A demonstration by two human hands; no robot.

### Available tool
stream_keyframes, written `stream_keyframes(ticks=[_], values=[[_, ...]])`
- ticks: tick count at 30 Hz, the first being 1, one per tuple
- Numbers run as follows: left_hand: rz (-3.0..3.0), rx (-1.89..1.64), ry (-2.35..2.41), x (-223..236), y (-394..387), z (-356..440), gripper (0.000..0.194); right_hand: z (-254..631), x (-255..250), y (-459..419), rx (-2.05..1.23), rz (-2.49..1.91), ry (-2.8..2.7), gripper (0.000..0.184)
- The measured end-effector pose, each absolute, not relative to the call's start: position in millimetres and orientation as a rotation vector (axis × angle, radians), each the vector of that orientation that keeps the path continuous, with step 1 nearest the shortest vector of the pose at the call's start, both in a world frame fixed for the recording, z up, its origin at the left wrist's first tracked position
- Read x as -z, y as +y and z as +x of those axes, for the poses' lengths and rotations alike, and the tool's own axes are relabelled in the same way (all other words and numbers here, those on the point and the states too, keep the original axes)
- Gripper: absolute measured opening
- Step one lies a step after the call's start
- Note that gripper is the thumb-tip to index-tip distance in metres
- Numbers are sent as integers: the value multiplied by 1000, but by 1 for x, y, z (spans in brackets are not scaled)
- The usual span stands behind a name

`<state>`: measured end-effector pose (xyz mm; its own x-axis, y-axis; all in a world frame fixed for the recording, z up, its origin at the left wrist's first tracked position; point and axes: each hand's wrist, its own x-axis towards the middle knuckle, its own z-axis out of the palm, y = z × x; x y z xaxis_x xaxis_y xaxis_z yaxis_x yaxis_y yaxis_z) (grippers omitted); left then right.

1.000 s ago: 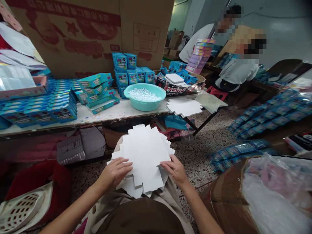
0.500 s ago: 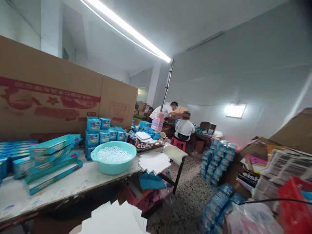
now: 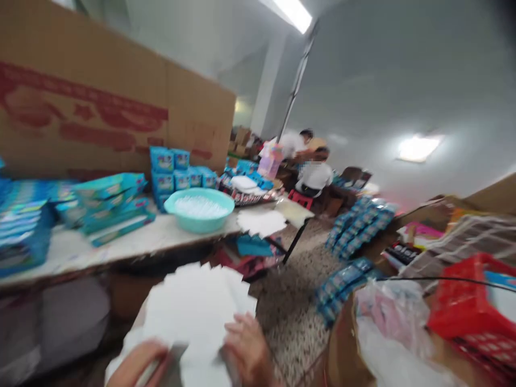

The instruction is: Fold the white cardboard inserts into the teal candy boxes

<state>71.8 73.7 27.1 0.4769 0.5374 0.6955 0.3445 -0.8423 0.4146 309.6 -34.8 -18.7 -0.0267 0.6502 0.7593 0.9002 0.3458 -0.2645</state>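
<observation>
White card sheets with stepped edges [image 3: 193,301] lie fanned in a stack low in front of me. My left hand [image 3: 139,363] is at the near left of the stack, its fingers curled at the edge of a white card [image 3: 203,360]. On the other side of that card, my right hand [image 3: 248,344] grips its right edge, fingertips resting over the white surface. Shaded grey parts beside both hands look like bent-up sides of the card. Motion blur hides the finer detail of the fingers.
On the worktable [image 3: 161,236] stand a turquoise basin [image 3: 199,223] of small white pieces, blue boxes [image 3: 163,169] and more white cards [image 3: 262,221]. Wrapped blue packs [image 3: 346,285] lie on the floor. A red crate [image 3: 463,306] stands at right. Two people [image 3: 314,174] work farther back.
My view has tipped downward, so the table appears higher. Both hands have come into view at the white cards, which show more fully now.
</observation>
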Motion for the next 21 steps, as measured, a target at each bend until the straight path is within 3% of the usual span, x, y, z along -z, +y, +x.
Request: stream_keyframes(ticks=[2,15,21], values=[[2512,-1256,828,-30,56,60,13,299,8,-45,230,-1379,-1822,15],[3145,-673,313,-17,62,87,16,297,8,-23,216,-1547,-2159,11],[3231,-385,272,-18,52,81,35,299,9,-25,176,-1506,-2080,12]])
